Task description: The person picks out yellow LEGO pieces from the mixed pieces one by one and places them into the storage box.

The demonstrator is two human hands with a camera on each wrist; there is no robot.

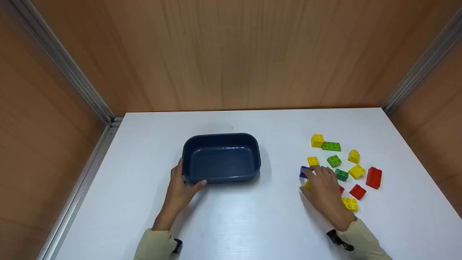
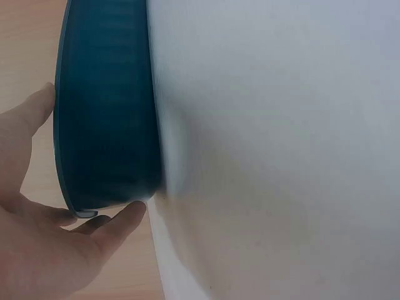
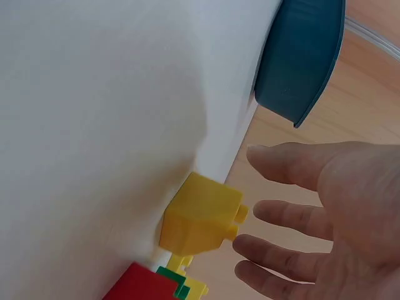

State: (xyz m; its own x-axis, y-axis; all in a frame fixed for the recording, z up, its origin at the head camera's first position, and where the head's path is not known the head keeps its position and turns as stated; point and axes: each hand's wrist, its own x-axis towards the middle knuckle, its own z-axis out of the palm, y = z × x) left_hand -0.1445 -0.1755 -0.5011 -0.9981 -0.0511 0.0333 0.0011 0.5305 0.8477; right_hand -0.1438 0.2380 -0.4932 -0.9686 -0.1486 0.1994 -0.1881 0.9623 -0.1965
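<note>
A dark blue rectangular tub [image 1: 221,179] stands upright on the white table. My left hand [image 1: 179,191] holds its near left corner, thumb at the front wall and fingers along the left side; the left wrist view shows the fingers against the tub's wall [image 2: 109,106]. Over the scattered toy building bricks, my right hand [image 1: 323,189] hovers with its fingers spread apart. Beside its fingers are a blue brick [image 1: 304,172] and a yellow brick [image 1: 313,161]. In the right wrist view, a yellow brick [image 3: 203,209] lies close to the fingertips, and the hand holds nothing. The palm hides some bricks.
More bricks lie around the right hand: a large red one [image 1: 374,177], a small red one [image 1: 357,191], a flat light green one [image 1: 331,146], a dark green one [image 1: 341,174] and several yellow ones. A wooden panel [image 1: 231,54] rises behind the table [image 1: 231,224].
</note>
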